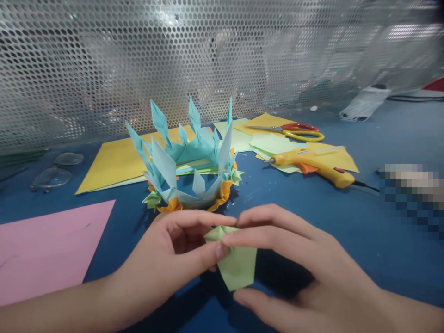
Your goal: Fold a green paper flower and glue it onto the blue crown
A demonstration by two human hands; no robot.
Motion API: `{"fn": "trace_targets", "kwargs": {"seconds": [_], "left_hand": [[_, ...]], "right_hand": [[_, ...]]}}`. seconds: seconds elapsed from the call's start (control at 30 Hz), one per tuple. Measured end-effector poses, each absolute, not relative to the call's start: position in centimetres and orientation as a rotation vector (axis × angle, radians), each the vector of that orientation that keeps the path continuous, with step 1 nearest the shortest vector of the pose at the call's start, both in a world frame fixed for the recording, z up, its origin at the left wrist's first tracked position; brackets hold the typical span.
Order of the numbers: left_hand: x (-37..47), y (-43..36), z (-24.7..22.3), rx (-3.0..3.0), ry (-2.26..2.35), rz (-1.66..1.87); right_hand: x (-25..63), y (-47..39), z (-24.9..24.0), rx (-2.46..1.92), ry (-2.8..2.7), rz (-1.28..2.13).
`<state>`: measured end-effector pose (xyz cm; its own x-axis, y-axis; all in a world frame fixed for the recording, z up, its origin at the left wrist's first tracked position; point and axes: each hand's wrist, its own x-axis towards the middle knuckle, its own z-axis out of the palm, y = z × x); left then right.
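Between my two hands is a small folded piece of light green paper (239,266), creased at its top edge. My left hand (166,249) pinches its upper left part between thumb and fingers. The fingers of my right hand (305,259) press on the top and front of the paper, with the thumb at its lower edge. Just beyond my hands stands a light blue folded-paper crown (164,162) with upright points and orange and green paper pieces around its base.
Yellow paper sheets (104,162) lie behind the crown. Scissors (291,131) and a yellow glue gun (312,166) rest on paper at right. Pink paper (52,249) and eyeglasses (52,178) are at left. A perforated metal panel (104,69) borders the blue table (347,231) at the back.
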<state>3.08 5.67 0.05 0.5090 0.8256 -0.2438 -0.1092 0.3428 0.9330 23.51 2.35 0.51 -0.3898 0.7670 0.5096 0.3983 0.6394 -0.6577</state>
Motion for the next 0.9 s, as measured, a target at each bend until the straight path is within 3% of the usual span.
{"fn": "trace_targets", "kwargs": {"seconds": [0.17, 0.43, 0.9], "left_hand": [[3.16, 5.9, 0.33, 1.022, 0.881, 0.762], [2.98, 5.78, 0.22, 1.092, 0.974, 0.796], [3.34, 5.47, 0.36, 1.067, 0.934, 0.704]], "right_hand": [[23.49, 2.43, 0.12, -0.913, -2.051, 0.342], [23.96, 2.42, 0.55, -0.941, -2.075, 0.303], [23.15, 2.22, 0.02, -1.076, -1.907, 0.623]]}}
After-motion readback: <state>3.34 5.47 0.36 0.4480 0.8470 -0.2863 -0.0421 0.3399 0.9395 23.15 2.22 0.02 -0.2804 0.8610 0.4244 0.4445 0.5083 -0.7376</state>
